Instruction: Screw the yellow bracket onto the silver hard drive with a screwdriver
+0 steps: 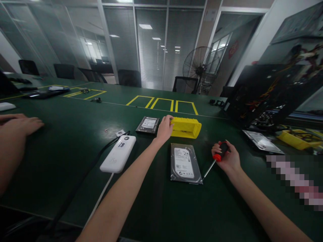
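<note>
My left hand grips the left end of a yellow plastic bin, which lies on its side with its opening facing me. In my right hand is a screwdriver with a red and black handle, my fingers closed around it. Its shaft slants down to the lower right corner of a silver hard drive, lying label up on the green table. Whether the tip touches the drive, I cannot tell. A second, darker hard drive lies just left of my left hand.
A white power bank with a cable lies left of my left forearm. Another person's hand rests on the table at far left. To the right are an open computer case, another drive and a yellow bin with cables.
</note>
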